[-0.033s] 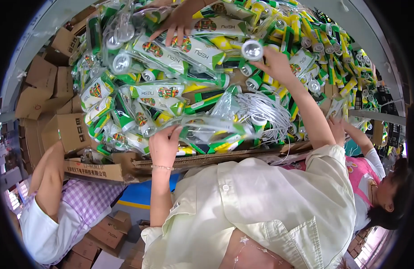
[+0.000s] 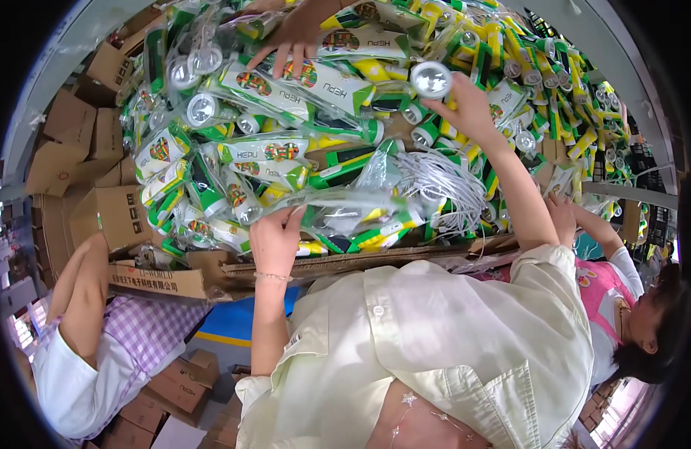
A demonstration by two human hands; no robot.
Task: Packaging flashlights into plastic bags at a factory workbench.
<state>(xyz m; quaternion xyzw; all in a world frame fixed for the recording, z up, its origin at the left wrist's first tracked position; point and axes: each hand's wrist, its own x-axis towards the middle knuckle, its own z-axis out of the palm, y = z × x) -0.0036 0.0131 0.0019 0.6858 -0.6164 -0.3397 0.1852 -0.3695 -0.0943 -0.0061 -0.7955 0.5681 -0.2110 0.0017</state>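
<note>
My right hand [image 2: 469, 106] grips a flashlight by its head; the round, shiny lens [image 2: 432, 80] faces up, and the rest of the body is hidden from me. Pinched between the thumb and fingers of my left hand [image 2: 274, 241] is the edge of a clear plastic bag [image 2: 345, 203], which stretches to the right above the near side of the pile. Under and around both hands lie green, yellow and white flashlights [image 2: 338, 173], many in clear bags. A coil of white cables [image 2: 444, 191] rests between my two arms.
A co-worker's hand [image 2: 293, 41] touches bagged flashlights at the far side. Another person's arm [image 2: 80, 299] is at left, and a person in pink [image 2: 596, 292] works at right. Cardboard boxes [image 2: 110, 217] stand left of the pile; a cardboard edge [image 2: 233, 273] runs along its front.
The flashlight in my right hand has come slightly right and looks larger, its lens turned more upward. The bag at my left hand has shifted a little.
</note>
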